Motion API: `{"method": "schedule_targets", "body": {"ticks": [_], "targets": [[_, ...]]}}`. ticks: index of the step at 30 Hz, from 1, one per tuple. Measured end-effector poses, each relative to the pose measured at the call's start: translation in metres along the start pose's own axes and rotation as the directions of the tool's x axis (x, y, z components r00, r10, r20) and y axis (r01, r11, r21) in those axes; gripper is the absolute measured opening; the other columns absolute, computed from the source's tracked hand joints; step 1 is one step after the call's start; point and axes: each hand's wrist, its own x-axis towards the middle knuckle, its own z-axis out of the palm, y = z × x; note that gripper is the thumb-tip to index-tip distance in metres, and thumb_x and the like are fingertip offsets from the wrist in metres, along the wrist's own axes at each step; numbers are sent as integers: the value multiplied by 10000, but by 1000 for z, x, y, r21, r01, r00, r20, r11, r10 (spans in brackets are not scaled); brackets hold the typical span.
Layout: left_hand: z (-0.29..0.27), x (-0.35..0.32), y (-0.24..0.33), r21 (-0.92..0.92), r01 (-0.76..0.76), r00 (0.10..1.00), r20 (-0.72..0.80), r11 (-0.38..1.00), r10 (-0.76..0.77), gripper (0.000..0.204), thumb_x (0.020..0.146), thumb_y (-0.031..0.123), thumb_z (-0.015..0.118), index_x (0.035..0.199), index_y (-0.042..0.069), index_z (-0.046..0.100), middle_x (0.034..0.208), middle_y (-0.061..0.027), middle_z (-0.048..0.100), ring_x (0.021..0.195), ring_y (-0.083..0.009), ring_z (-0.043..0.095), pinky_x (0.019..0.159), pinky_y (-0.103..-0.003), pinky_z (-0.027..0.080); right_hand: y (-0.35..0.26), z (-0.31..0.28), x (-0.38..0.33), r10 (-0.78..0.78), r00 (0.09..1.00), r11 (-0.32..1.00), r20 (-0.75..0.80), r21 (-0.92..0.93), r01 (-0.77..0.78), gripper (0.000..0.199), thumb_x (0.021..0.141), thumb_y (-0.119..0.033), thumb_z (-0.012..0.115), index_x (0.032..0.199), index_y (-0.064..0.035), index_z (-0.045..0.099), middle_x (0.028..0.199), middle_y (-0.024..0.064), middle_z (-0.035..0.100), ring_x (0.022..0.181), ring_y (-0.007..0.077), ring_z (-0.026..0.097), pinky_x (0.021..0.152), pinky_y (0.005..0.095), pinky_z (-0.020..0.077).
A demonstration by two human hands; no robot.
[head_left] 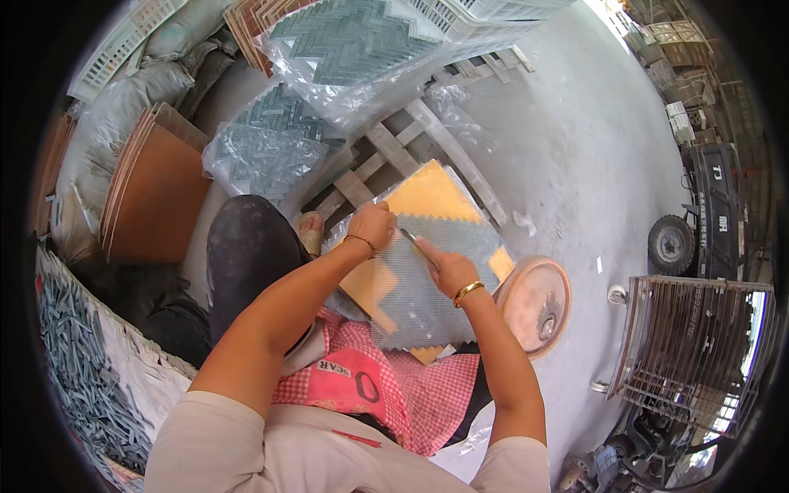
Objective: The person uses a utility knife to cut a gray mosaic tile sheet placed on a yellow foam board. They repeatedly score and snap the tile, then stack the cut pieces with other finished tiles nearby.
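A grey mesh-backed tile sheet (427,287) with zigzag edges lies over a yellow board (427,193) in front of my lap. At the sheet's upper left edge is my left hand (374,223), its fingers curled closed; whatever they pinch is hidden. My right hand (450,273) grips a thin hand tool with a narrow metal tip (408,237), which points up and left at the sheet near my left fingers. I cannot make out the tool's exact kind. Yellow patches of the board show beyond the sheet on several sides.
A round reddish-brown stool or lid (536,308) stands right of the board. Ahead lie a wooden pallet (394,148) and plastic-wrapped green herringbone tile sheets (345,41). Brown boards (156,193) lean at left, above a container of loose tile strips (86,378). A metal rack (690,353) stands right.
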Motion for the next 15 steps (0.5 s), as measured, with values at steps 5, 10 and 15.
{"method": "schedule_targets", "body": {"ticks": [5, 10, 15], "targets": [[8, 1, 5, -77, 42, 998, -36, 996, -45, 75, 652, 142, 570, 660, 75, 604, 760, -109, 568, 742, -288, 548, 642, -366, 444, 4, -9, -6, 27, 999, 1000, 43, -4, -27, 450, 789, -148, 459, 1211, -278, 374, 662, 159, 565, 590, 316, 548, 538, 416, 438], [5, 0, 9, -158, 54, 998, 20, 986, -51, 100, 667, 133, 535, 703, 101, 623, 742, -118, 591, 722, -296, 565, 655, -367, 450, 11, -2, -8, 9, 1000, 996, 2, 93, -9, 486, 769, -143, 487, 1221, -274, 367, 697, 171, 572, 612, 328, 552, 571, 418, 446], [5, -2, 0, -146, 0, 1000, -6, 989, -1, 105, 666, 144, 529, 700, 113, 623, 733, -107, 595, 707, -293, 569, 640, -368, 451, 1, 14, -10, 117, 993, 914, 4, 390, -110, 538, 748, -123, 514, 1242, -247, 345, 780, 192, 578, 653, 350, 553, 605, 415, 452]]}}
